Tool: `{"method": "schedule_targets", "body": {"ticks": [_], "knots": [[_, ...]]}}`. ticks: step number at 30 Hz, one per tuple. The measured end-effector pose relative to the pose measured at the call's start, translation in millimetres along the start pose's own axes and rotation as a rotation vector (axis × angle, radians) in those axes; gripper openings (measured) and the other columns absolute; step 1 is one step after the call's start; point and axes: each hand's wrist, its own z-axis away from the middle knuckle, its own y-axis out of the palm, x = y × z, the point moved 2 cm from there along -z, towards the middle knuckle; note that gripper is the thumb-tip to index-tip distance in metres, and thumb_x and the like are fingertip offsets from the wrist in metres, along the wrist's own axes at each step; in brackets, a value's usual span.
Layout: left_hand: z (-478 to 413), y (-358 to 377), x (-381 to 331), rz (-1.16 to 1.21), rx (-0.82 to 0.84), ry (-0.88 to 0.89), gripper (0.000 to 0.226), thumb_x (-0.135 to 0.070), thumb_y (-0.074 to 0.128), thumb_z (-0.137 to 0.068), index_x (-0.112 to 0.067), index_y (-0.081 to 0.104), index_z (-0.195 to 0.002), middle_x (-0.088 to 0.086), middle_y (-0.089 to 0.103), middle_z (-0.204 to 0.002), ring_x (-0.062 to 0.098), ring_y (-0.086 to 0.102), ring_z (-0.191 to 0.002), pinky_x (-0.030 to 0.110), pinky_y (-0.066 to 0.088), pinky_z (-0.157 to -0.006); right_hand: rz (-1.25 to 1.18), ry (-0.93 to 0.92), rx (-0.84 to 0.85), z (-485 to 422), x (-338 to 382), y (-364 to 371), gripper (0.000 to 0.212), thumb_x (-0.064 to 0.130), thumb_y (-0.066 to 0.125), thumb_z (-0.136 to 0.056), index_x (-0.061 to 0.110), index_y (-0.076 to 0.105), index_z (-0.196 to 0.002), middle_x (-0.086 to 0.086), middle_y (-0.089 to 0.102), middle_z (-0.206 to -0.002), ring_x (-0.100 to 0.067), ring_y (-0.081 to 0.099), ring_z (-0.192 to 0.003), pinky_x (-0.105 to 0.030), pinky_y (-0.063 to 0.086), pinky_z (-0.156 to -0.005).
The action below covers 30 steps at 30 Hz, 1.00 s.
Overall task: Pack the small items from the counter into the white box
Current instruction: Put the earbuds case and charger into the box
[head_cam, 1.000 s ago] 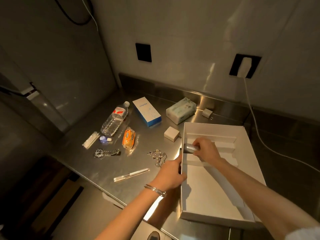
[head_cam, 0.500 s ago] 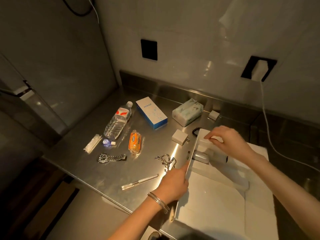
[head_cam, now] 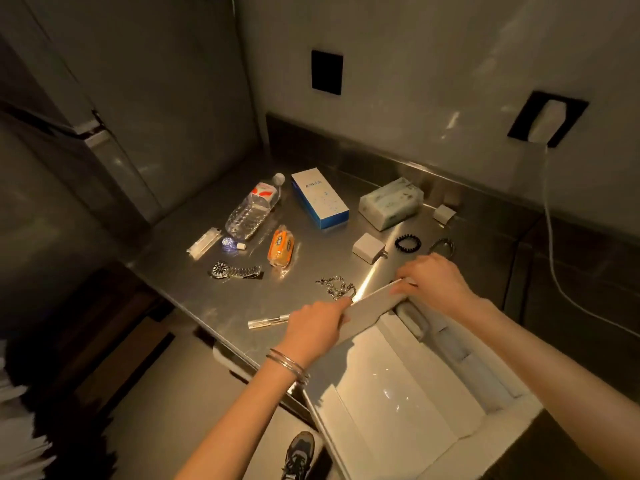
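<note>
Right now both hands grip the far wall of the white box (head_cam: 408, 386), left hand (head_cam: 317, 329) at one corner, right hand (head_cam: 434, 284) at the other, each closed on the thin card rim. The box sits at the tabletop (head_cam: 194, 271) edge, partly overhanging it, and a smooth grey rounded item (head_cam: 412, 318), possibly a case, lies in a slot inside. Packing has barely begun, I judge. Next comes freeing a hand for something near: the tangled metal chain (head_cam: 337, 287) just beside the box, the coiled black hair tie (head_cam: 408, 243), or the slim clear pen (head_cam: 268, 321). The chain is limp and needs gathering up.
</note>
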Motion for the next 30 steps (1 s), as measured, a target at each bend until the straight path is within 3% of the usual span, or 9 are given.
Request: {"method": "schedule_targets", "body": {"ticks": [5, 10, 14, 16, 18, 22, 24, 27, 30], "knots": [[32, 3, 18, 0.006, -0.251, -0.138, 0.026, -0.043, 0.043, -0.092, -0.023, 0.059, -0.100, 0.006, 0.068, -0.098, 0.031, 0.062, -0.096, 0.030, 0.036, -0.063, -0.003, -0.016, 0.015, 14, 8, 1, 0.047, 0.060, 0.045, -0.085, 0.023, 0.067, -0.103, 0.000, 0.070, -0.092, -0.018, 0.063, -0.088, -0.034, 0.052, -0.079], [63, 18, 41, 0.119, -0.409, -0.183, 0.029, -0.046, 0.043, -0.090, -0.026, 0.061, -0.100, -0.003, 0.070, -0.097, 0.020, 0.063, -0.093, 0.032, 0.046, -0.070, 0.007, -0.009, 0.047, 44, 23, 1, 0.044, 0.061, 0.043, -0.086, 0.026, 0.066, -0.100, 0.005, 0.063, -0.081, -0.014, 0.063, -0.082, -0.027, 0.049, -0.070], [64, 12, 48, 0.056, -0.433, -0.151, 0.061, -0.064, 0.020, -0.078, -0.025, 0.064, -0.092, -0.003, 0.072, -0.088, 0.019, 0.064, -0.087, 0.033, 0.046, -0.067, 0.002, -0.032, -0.001, 58, 50, 0, 0.041, 0.059, 0.043, -0.088, 0.025, 0.065, -0.093, 0.008, 0.053, -0.072, -0.011, 0.050, -0.068, -0.020, 0.030, -0.051], [66, 9, 57, 0.078, -0.408, -0.144, 0.067, -0.066, 0.016, -0.074, -0.025, 0.066, -0.092, -0.003, 0.073, -0.089, 0.020, 0.065, -0.087, 0.033, 0.047, -0.071, -0.092, -0.040, 0.031, 57, 56, 2, 0.035, 0.057, 0.048, -0.087, 0.028, 0.067, -0.090, 0.008, 0.061, -0.076, -0.008, 0.050, -0.069, -0.021, 0.031, -0.053], [68, 6, 64, 0.119, -0.397, -0.143, 0.066, -0.067, 0.019, -0.074, -0.024, 0.067, -0.090, -0.004, 0.073, -0.088, 0.018, 0.065, -0.085, 0.032, 0.048, -0.070, -0.306, -0.079, 0.231, 46, 51, 3, 0.028, 0.053, 0.054, -0.086, 0.028, 0.067, -0.090, 0.009, 0.065, -0.083, -0.007, 0.056, -0.076, -0.022, 0.040, -0.062], [67, 6, 66, 0.141, -0.404, -0.129, 0.048, -0.061, 0.040, -0.082, -0.022, 0.067, -0.086, -0.005, 0.071, -0.086, 0.015, 0.064, -0.083, 0.026, 0.042, -0.067, -0.724, -0.226, 0.754, 14, 44, -9, 0.033, 0.030, 0.054, -0.092, 0.020, 0.058, -0.123, 0.015, 0.061, -0.106, -0.003, 0.058, -0.100, -0.016, 0.046, -0.086], [64, 5, 66, 0.132, -0.389, -0.136, 0.033, -0.051, 0.048, -0.087, -0.023, 0.066, -0.087, -0.005, 0.071, -0.089, 0.015, 0.063, -0.087, 0.027, 0.041, -0.069, -0.759, -0.182, 0.643, -17, 41, -3, 0.036, 0.025, 0.056, -0.091, 0.015, 0.055, -0.125, 0.008, 0.060, -0.113, -0.007, 0.057, -0.103, -0.019, 0.047, -0.087], [61, 6, 70, 0.141, -0.377, -0.143, 0.040, -0.058, 0.041, -0.084, -0.026, 0.065, -0.083, -0.007, 0.070, -0.087, 0.014, 0.062, -0.085, 0.026, 0.039, -0.065, -0.568, -0.004, 0.213, -78, 22, 25, 0.038, 0.025, 0.066, -0.085, 0.013, 0.058, -0.121, -0.006, 0.056, -0.125, -0.021, 0.055, -0.111, -0.030, 0.047, -0.094], [61, 7, 71, 0.149, -0.380, -0.137, 0.046, -0.061, 0.035, -0.082, -0.026, 0.064, -0.081, -0.007, 0.068, -0.084, 0.013, 0.061, -0.084, 0.025, 0.037, -0.063, -0.337, 0.211, 0.116, -117, 2, 54, 0.041, 0.025, 0.063, -0.087, 0.021, 0.053, -0.127, -0.013, 0.046, -0.133, -0.029, 0.049, -0.118, -0.041, 0.044, -0.100]]}}
